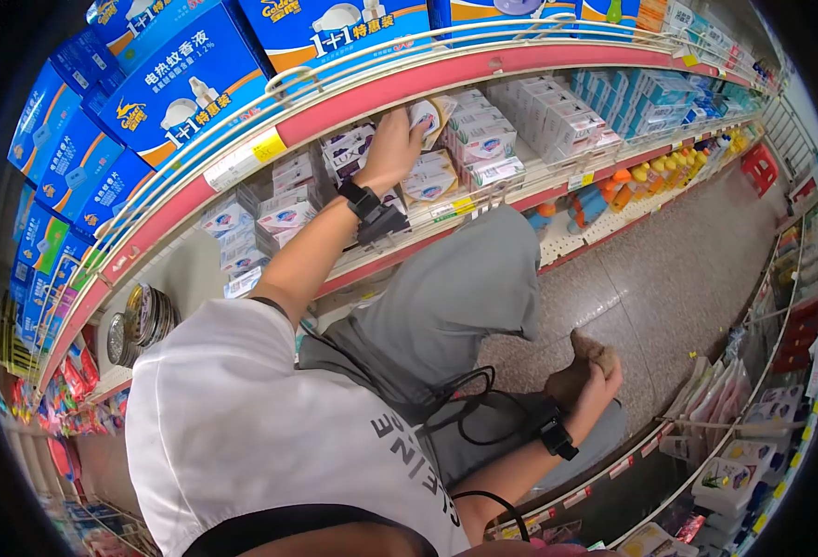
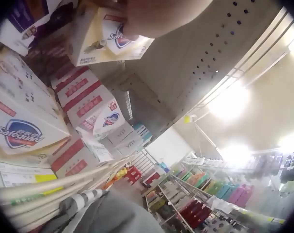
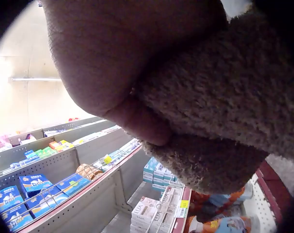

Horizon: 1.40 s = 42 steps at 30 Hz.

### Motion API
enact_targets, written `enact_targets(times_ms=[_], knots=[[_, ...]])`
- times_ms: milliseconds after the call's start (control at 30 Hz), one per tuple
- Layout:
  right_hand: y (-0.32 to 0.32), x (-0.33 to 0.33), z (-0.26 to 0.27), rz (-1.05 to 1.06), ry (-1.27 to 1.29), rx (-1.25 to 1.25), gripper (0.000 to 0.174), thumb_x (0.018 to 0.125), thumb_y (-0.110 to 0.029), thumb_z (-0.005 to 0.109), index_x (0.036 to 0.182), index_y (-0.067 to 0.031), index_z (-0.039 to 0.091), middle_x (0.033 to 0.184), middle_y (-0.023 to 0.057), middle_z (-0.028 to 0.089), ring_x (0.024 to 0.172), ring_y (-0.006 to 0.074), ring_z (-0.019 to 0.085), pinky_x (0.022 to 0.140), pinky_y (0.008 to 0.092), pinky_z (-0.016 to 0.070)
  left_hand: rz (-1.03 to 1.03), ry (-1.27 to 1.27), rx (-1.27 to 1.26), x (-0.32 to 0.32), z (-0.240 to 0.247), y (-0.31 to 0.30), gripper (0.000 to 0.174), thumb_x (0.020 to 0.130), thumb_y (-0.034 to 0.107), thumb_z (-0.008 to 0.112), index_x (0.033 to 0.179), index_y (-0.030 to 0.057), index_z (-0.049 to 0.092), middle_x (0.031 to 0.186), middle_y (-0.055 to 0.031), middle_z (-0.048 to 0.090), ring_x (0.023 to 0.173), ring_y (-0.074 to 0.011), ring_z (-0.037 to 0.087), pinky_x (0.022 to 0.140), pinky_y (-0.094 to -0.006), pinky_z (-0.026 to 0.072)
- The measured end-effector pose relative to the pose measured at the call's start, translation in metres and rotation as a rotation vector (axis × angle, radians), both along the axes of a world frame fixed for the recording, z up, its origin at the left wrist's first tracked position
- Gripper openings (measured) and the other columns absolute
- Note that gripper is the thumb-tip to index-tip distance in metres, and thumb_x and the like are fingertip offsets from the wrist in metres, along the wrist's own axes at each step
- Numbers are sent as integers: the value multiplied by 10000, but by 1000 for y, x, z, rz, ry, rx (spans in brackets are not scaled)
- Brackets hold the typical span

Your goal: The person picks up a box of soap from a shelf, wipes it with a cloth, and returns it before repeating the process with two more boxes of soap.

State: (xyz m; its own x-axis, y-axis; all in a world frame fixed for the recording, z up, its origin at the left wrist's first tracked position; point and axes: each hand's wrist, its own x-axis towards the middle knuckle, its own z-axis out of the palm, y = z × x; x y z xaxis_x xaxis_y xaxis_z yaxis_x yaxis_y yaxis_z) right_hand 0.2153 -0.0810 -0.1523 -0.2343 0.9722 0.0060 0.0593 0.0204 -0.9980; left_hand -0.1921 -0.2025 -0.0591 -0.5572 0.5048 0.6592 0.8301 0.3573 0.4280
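In the head view, my left hand (image 1: 392, 153) reaches into the lower shelf and grips a white and yellow Safeguard soap box (image 1: 435, 117). The left wrist view shows this soap box (image 2: 91, 41) tilted, with a finger across its printed front. Just below it stands a stack of similar soap boxes (image 1: 429, 178), also large in the left wrist view. Down by the knee, my right hand (image 1: 604, 382) holds a brown fuzzy cloth (image 1: 567, 379). Up close in the right wrist view, the fingers press into the folded cloth (image 3: 224, 82).
Large blue boxes (image 1: 181, 88) fill the upper shelf behind a wire rail. More soap boxes (image 1: 483, 139) and Lux boxes (image 3: 146, 211) stand along the lower shelf. Orange and yellow bottles (image 1: 623, 190) line the bottom shelf. Round tins (image 1: 149, 316) lie at left. A black cable (image 1: 460, 395) hangs across the lap.
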Motion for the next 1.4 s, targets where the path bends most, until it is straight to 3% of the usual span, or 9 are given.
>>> enact_targets(times_ms=[533,833,1033,1067,1167,1200,1300,1333,1400], knots=[[4,4,-3,71,-21,-1,245,758,18,478,986,70,550,916,79,570,850,174,526,819,290,406,-11,-146,-334,28,15,-52,509,896,171,494,1314,-25,278,1227,-283,418,1087,-445,462,880,-431,409],[7,7,-13,41,-44,7,310,747,12,479,1042,76,548,953,96,581,888,185,540,846,301,410,-118,-24,-273,18,13,-84,494,869,152,508,1287,-33,320,1185,-274,460,1040,-440,494,882,-413,420],[3,3,-7,42,-46,18,305,737,15,472,1025,77,551,939,97,581,881,183,539,839,295,413,-132,-228,-22,5,39,-68,427,904,279,535,1200,-24,477,1105,-220,573,1019,-311,560,885,-354,420],[5,4,-9,64,-43,14,300,738,14,472,1020,77,552,934,97,581,879,182,538,838,296,413,-70,-384,-73,13,52,-63,529,895,409,533,1174,-38,507,1067,-196,589,932,-236,575,846,-325,423],[11,8,-18,95,-35,16,283,741,11,474,1004,74,556,919,96,582,873,181,537,835,298,412,-140,-185,-8,-13,39,-39,526,886,429,536,1151,-24,539,1061,-201,595,939,-272,573,856,-337,420],[11,7,-18,85,-37,24,276,743,11,474,999,72,558,914,96,583,869,181,537,834,299,412,-73,-321,-165,-4,52,-35,525,882,386,551,1210,-19,487,1119,-222,566,1026,-310,547,880,-360,414],[6,5,-9,56,-23,26,254,746,7,475,978,67,561,900,91,582,857,179,535,830,302,411,-46,-18,-378,-23,38,-26,527,879,321,561,1262,-13,420,1182,-240,522,1096,-323,516,909,-368,403],[3,5,-5,48,-20,20,246,747,6,476,970,66,561,895,89,582,853,179,534,828,302,411,-50,150,-406,-27,31,-23,514,858,184,579,1286,-13,373,1224,-229,495,1134,-323,492,929,-369,394],[4,7,-3,85,-38,28,235,744,9,479,957,65,560,891,85,581,848,177,534,828,301,411,-174,28,-524,-40,25,-17,499,836,109,584,1281,0,387,1230,-218,498,1142,-329,487,939,-361,392]])
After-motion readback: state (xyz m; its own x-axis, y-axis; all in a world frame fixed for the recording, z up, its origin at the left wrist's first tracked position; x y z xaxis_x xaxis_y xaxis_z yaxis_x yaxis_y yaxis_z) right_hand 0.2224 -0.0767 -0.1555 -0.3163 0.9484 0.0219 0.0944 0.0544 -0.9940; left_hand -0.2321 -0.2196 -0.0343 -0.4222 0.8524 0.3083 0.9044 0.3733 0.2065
